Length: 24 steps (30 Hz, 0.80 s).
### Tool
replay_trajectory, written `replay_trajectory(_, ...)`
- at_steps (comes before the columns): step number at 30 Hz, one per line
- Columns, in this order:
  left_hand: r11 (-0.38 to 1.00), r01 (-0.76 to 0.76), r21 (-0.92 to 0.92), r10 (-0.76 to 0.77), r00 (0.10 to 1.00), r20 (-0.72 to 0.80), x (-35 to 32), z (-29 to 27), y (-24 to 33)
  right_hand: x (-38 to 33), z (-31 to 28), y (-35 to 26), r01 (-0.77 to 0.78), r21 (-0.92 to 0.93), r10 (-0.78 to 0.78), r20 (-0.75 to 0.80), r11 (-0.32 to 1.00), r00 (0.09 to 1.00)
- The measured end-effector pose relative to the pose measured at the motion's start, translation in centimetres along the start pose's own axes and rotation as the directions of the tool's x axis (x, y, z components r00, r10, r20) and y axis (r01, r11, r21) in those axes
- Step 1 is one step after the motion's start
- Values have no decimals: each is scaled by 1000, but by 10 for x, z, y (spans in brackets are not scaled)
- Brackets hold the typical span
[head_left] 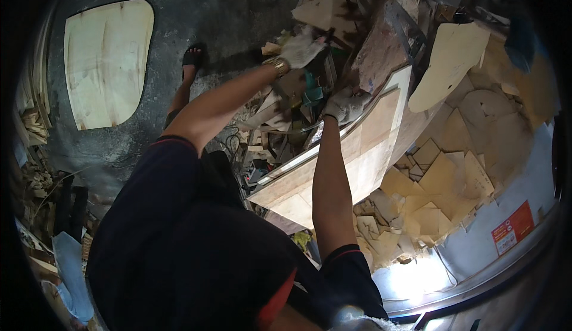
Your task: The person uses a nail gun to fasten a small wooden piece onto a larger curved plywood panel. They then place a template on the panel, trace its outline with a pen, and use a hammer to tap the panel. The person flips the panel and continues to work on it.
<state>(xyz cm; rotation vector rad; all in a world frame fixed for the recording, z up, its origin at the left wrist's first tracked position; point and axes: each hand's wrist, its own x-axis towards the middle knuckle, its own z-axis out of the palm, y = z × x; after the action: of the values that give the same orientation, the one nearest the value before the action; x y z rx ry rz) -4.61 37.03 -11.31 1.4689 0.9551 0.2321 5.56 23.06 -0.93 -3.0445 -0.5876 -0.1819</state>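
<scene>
My left hand (302,47), in a pale work glove with a watch at the wrist, reaches over scrap beside the workbench. Its fingers look closed around something small and dark at their tips, too blurred to name. Lower and to the right, my right hand (347,106), also gloved, grips the curved upper edge of a light plywood board (357,146). That board lies slanted across the bench in front of me. A green tool or machine part (312,90) sits between my two hands, partly hidden among the clutter.
On the dark floor at left lies a rounded plywood panel (107,63). Another curved panel (447,63) leans at the upper right. Many thin wood offcuts (441,176) are heaped right of the board, near a bright lamp (417,277). Wood strips (36,125) line the left side.
</scene>
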Motion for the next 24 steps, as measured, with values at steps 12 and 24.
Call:
replay_trajectory(12,976,-208,-60,215,965,148,79,80,22,2,15,11,5,164,-2,-18,986,1000)
replay_trajectory(24,619,-692,371,533,717,448,-22,90,-85,-1,2,-3,-7,279,3,14,960,1000)
